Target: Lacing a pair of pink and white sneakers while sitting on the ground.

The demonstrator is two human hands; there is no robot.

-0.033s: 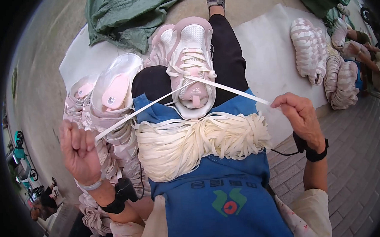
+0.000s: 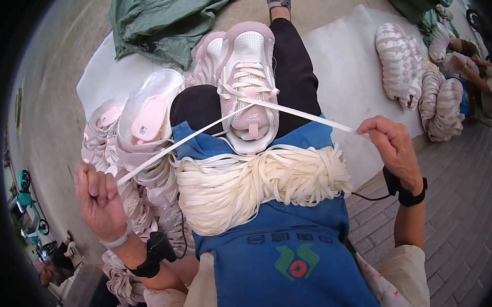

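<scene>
A pink and white sneaker (image 2: 248, 70) rests between my thighs, its toe pointing away from me. A flat cream shoelace (image 2: 311, 117) runs through its eyelets, and the two ends stretch out in a V from the tongue. My left hand (image 2: 101, 200) is closed on one end, low at the left. At the right, my right hand (image 2: 390, 146) pinches the other end. Both lengths look taut. Across my blue apron (image 2: 284, 251) lies a thick bundle of loose cream laces (image 2: 258, 180), below the sneaker's heel.
Stacked pink and white shoe uppers (image 2: 149, 119) stand by my left leg. A green cloth (image 2: 161, 24) lies at the far left. More stacked uppers (image 2: 400, 65) sit on the white sheet (image 2: 341, 54) at the right, near another person's hands (image 2: 461, 64).
Both hands have drawn slightly farther apart, my left hand to the left and my right hand to the right. The lace ends pulled out a little longer; the sneaker stays in place.
</scene>
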